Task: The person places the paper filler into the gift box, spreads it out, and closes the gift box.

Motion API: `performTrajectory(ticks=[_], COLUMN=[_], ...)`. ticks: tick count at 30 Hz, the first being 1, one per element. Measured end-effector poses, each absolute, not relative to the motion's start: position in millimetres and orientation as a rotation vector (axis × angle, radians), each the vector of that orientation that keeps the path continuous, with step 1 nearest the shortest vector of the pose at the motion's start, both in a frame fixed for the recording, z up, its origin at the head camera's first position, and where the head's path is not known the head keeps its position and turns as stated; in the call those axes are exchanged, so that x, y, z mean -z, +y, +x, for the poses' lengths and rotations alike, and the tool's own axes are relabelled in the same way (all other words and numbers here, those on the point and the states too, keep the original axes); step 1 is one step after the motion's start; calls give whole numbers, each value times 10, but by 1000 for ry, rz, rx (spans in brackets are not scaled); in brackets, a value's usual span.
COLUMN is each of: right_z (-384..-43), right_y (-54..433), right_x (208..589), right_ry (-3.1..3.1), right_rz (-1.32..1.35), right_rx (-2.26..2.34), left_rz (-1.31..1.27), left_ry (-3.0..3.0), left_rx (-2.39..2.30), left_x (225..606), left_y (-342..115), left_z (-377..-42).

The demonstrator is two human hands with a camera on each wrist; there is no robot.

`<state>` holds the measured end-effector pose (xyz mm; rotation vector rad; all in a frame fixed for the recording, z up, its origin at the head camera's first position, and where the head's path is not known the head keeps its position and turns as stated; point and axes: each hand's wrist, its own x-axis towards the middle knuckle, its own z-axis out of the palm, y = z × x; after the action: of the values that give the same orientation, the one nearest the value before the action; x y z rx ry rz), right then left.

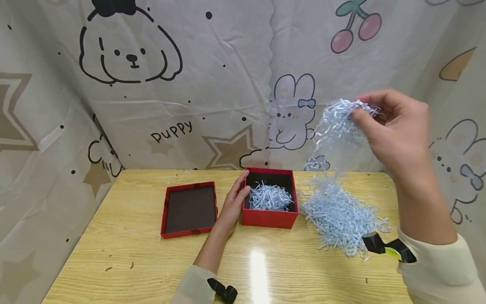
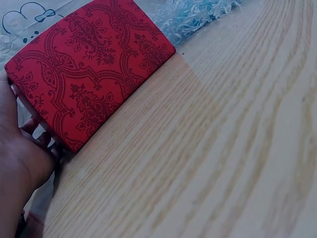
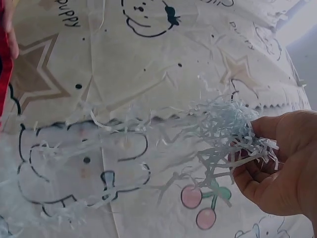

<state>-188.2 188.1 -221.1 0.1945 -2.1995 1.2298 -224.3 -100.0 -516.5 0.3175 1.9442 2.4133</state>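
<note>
My right hand (image 1: pixel 398 126) is raised over the table's right side, pinching a clump of pale blue shredded paper (image 1: pixel 343 118) between thumb and fingers. In the right wrist view, loose strands trail from this clump (image 3: pixel 225 129). Below it lies a heap of the same shredded paper (image 1: pixel 341 215). At the centre stands a red box (image 1: pixel 269 219) with a dark inside, partly filled with shredded paper (image 1: pixel 270 197). My left hand (image 1: pixel 230 204) rests along the box's left side, thumb at the rim. Dark patterning covers the box's wall (image 2: pixel 94 69) in the left wrist view.
A red lid (image 1: pixel 190 209) lies to the left of the box, its dark inner face up. The wooden table (image 1: pixel 125 253) ends at a printed cloth backdrop (image 1: pixel 212 93). Small dark specks dot the tabletop.
</note>
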Motion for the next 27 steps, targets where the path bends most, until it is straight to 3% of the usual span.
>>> performTrajectory(ticks=[14, 27], right_z=[-1993, -2356], right_y=[1220, 1043], right_x=[2354, 3339], right_ry=[-2246, -2484], right_rz=[443, 429], right_rx=[-1318, -1328], left_rz=[319, 328], left_ry=[1927, 1911], left_rx=[-2447, -2455], left_x=[5196, 5173], left_y=[-1011, -1014], left_z=[-2254, -2263])
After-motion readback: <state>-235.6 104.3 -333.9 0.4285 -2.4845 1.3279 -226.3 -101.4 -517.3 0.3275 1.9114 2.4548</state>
